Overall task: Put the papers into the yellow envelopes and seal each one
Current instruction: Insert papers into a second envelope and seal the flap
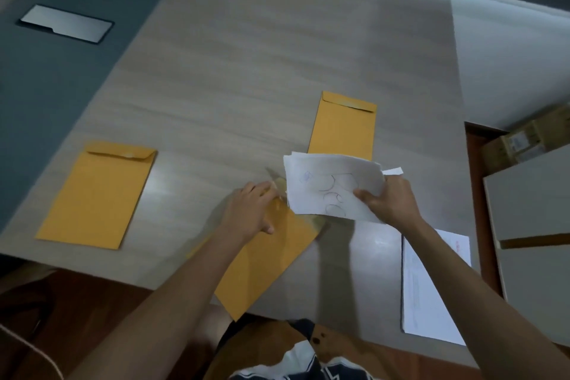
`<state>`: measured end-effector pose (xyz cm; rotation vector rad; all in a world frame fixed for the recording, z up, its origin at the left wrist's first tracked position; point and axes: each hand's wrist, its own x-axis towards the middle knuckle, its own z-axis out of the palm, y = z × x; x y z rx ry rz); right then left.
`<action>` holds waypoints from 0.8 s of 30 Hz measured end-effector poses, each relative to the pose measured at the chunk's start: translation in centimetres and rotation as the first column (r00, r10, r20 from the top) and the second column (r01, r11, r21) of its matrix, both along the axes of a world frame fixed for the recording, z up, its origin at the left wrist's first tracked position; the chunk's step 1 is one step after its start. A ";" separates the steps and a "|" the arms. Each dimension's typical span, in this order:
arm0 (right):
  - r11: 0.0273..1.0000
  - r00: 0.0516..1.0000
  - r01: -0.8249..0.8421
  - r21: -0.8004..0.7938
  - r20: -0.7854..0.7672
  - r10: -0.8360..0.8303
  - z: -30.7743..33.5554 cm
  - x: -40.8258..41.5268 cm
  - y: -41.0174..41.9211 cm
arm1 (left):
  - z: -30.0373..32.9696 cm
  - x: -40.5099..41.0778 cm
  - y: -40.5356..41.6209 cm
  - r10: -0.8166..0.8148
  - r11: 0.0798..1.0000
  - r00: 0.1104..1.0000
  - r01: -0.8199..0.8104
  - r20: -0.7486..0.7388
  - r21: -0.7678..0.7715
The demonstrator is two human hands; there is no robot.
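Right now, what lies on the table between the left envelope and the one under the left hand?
Nothing: the head view shows only bare table between the left envelope and the envelope held by the left hand.

**Surroundings of the work surface**

A pale wood-grain table is bordered at the left by a grey-blue strip, in which a silver rectangular cover plate is set. A cardboard box is seen at the right edge, above light grey panels. Reddish-brown flooring is visible below the table's near edge.
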<state>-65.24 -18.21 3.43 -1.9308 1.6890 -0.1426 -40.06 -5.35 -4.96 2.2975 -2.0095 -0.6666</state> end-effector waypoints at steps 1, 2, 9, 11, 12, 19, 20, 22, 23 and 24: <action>1.000 0.999 -0.027 0.014 -0.024 0.028 0.1 -0.1 -0.2 | 0.0 0.0 0.0 0.000 1.000 1.000 0.000 -0.004 0.004; 0.998 0.998 -0.050 0.036 -0.041 0.052 0.2 -0.1 -0.3 | -0.1 0.0 0.0 0.001 1.000 1.000 -0.001 -0.007 0.006; 0.964 0.980 -0.156 0.215 -0.089 0.178 0.5 0.4 -1.9 | 0.0 0.0 -0.1 -0.012 1.000 1.000 0.012 -0.022 0.013; 0.946 0.985 -0.152 0.286 -0.039 0.170 0.5 0.6 -2.6 | 0.1 0.0 -0.1 -0.014 1.000 1.000 0.014 -0.021 0.007; 0.931 0.985 -0.160 0.328 -0.012 0.174 0.5 0.8 -3.0 | 0.0 -0.1 -0.2 -0.014 1.000 1.000 0.014 -0.025 0.004; 0.853 0.971 -0.222 0.472 0.024 0.239 -0.8 3.2 -3.7 | -0.1 -0.1 -0.5 -0.062 0.998 0.998 0.062 -0.014 0.008; 0.847 0.971 -0.225 0.481 0.042 0.235 -1.1 3.5 -3.5 | 0.0 -0.1 -0.5 -0.064 0.998 0.998 0.064 -0.022 0.007; 0.840 0.972 -0.230 0.492 0.077 0.222 -1.8 3.6 -3.1 | 0.2 0.2 -0.3 -0.046 0.999 0.997 0.045 -0.063 -0.005; 0.841 0.973 -0.228 0.491 0.088 0.212 -2.0 3.5 -2.9 | 0.2 0.3 -0.1 -0.026 1.000 0.996 0.025 -0.091 -0.016; 0.844 0.975 -0.221 0.488 0.098 0.199 -2.3 3.3 -2.7 | 0.4 0.3 0.3 -0.001 1.000 0.994 -0.002 -0.112 -0.028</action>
